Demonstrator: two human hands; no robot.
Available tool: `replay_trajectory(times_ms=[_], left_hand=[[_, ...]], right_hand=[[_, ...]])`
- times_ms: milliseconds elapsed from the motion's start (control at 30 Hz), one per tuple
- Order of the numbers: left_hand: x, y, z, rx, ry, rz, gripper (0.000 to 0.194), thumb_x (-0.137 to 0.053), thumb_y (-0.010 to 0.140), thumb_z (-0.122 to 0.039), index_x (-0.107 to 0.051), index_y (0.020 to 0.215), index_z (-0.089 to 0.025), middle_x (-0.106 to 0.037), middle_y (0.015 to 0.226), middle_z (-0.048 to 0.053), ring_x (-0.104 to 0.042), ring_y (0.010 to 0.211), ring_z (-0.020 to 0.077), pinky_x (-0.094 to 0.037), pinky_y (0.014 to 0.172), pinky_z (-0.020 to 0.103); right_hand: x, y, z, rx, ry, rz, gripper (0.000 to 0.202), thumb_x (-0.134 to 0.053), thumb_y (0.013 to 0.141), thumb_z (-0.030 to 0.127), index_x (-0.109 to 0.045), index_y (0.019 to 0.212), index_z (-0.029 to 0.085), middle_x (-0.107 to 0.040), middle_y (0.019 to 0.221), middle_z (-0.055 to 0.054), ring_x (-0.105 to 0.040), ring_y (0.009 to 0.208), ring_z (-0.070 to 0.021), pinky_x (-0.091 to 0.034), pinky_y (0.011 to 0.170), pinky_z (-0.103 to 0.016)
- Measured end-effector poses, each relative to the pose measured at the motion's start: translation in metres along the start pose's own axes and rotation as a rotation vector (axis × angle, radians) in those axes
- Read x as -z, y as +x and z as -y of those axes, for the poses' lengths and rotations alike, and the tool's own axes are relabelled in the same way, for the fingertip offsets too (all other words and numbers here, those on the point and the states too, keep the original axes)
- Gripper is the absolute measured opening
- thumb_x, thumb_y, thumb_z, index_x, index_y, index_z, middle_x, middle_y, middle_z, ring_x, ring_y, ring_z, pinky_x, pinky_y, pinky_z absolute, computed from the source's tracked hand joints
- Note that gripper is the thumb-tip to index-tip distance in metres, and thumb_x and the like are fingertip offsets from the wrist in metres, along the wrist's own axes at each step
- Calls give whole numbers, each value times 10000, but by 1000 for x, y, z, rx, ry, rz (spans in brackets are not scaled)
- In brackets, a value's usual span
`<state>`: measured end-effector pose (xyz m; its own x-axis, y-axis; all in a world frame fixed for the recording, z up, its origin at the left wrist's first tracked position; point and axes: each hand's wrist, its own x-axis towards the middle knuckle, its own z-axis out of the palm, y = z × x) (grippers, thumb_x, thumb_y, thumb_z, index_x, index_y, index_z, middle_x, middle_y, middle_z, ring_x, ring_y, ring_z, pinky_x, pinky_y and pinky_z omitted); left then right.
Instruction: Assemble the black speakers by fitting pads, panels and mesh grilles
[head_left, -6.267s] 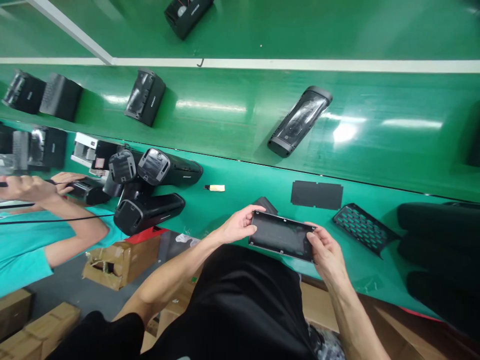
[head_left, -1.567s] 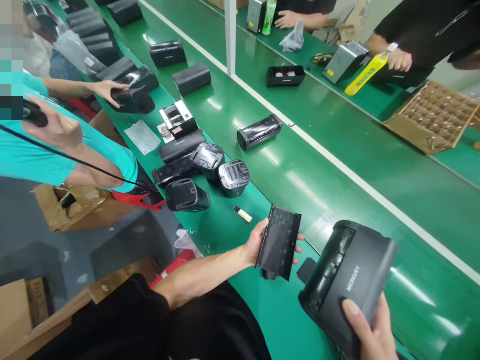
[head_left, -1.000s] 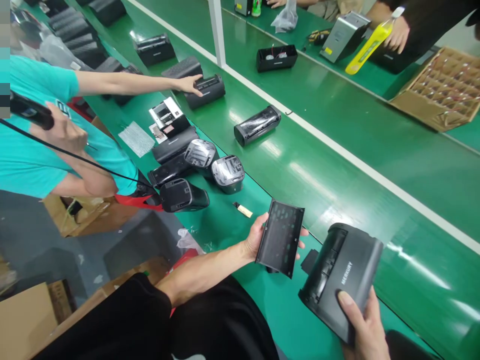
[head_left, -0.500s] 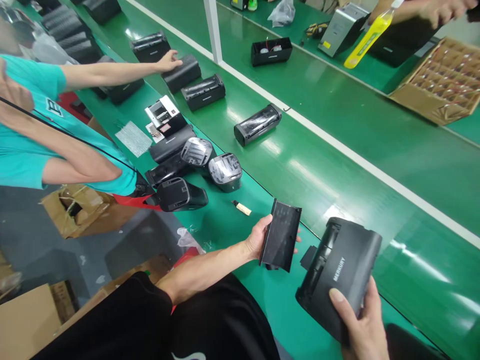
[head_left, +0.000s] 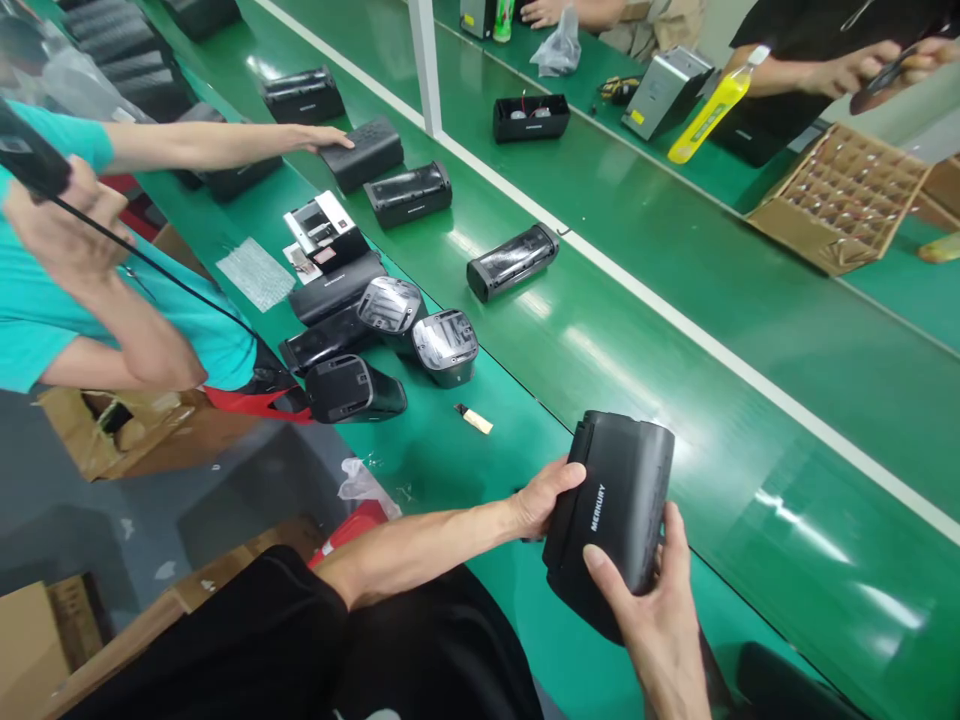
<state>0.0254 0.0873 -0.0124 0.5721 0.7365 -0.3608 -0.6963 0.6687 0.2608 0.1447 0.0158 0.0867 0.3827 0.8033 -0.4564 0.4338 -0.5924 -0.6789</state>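
Observation:
My right hand (head_left: 660, 600) grips the black MERKURY housing (head_left: 630, 500) from its lower right side, thumb on the front face. On the housing's left edge lies the dark cover panel (head_left: 568, 510), and my left hand (head_left: 546, 495) holds it there with the thumb on top; its other fingers are hidden behind. Panel and housing touch along that side. To the left on the green table lies a small cutter with a pale handle (head_left: 475, 420). Beyond it are several black housings, among them one with a glossy end (head_left: 445, 342).
Another person's hand (head_left: 330, 138) rests near a black housing (head_left: 365, 152) at the upper left. More housings, such as one (head_left: 512, 262), lie on the green conveyor (head_left: 637, 380). Across it are a divided carton (head_left: 847, 200), a yellow bottle (head_left: 709, 118) and another person's hands.
The panel and the housing, apart before, are now together; the housing has moved left. The person in turquoise has raised a dark object with one hand.

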Motion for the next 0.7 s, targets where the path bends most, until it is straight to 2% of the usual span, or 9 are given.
replay_trajectory(times_ms=[200, 300, 400, 467, 533, 600, 633, 700], left_hand=[[4, 5, 8, -18, 13, -1, 840, -893, 693, -675, -700, 1321, -151, -793, 1101, 180, -767, 981, 326, -574, 905, 423], [3, 8, 12, -6, 2, -48, 854, -896, 682, -687, -699, 1321, -155, -796, 1093, 167, -769, 948, 302, -576, 884, 400], [-1, 11, 10, 2, -11, -113, 798, -906, 685, -654, -710, 1275, -154, -794, 1046, 148, -767, 912, 293, -580, 856, 393], [-6, 12, 6, -36, -9, -156, 756, -916, 692, -615, -699, 1257, -163, -786, 1042, 131, -758, 897, 276, -577, 857, 391], [-13, 15, 3, -111, -7, -216, 735, -917, 704, -594, -674, 1263, -184, -774, 1037, 99, -742, 884, 248, -570, 863, 384], [-20, 17, 4, -180, -7, -273, 744, -913, 710, -597, -643, 1281, -204, -758, 1015, 67, -722, 869, 228, -565, 864, 379], [-23, 18, 6, -211, -8, -297, 762, -915, 708, -597, -626, 1298, -212, -750, 1009, 56, -714, 870, 224, -564, 868, 381], [-25, 19, 9, -245, 0, -332, 812, -925, 693, -596, -593, 1337, -230, -738, 1025, 49, -703, 892, 225, -562, 885, 385]], right_hand=[[-2, 1, 3, -25, -75, 22, 1268, -773, 736, 733, -119, 1732, 299, -387, 1686, -171, -487, 1441, -474, -429, 1109, -629], [2, 13, 3, -24, -86, 48, 1280, -764, 736, 745, -109, 1733, 278, -421, 1657, -186, -518, 1405, -467, -439, 1096, -623], [11, 26, -6, 34, -85, 83, 1224, -770, 731, 734, -205, 1717, 277, -461, 1615, -170, -507, 1404, -445, -412, 1134, -616], [13, 25, -15, 55, -48, 63, 1197, -804, 698, 719, -294, 1687, 278, -405, 1636, -177, -498, 1403, -449, -438, 1117, -624], [3, 15, -23, 95, 55, -20, 1231, -839, 686, 683, -253, 1688, 275, -274, 1695, -194, -468, 1436, -453, -473, 1095, -624], [-18, 3, -26, 165, 179, -163, 1291, -848, 707, 649, -114, 1697, 267, -178, 1725, -201, -389, 1509, -436, -471, 1116, -616], [-30, -2, -26, 194, 217, -250, 1286, -849, 717, 640, -95, 1684, 252, -195, 1712, -207, -363, 1526, -420, -460, 1134, -610], [-48, -6, -24, 221, 238, -430, 1196, -863, 706, 637, -221, 1621, 210, -324, 1625, -215, -399, 1487, -400, -445, 1151, -597]])
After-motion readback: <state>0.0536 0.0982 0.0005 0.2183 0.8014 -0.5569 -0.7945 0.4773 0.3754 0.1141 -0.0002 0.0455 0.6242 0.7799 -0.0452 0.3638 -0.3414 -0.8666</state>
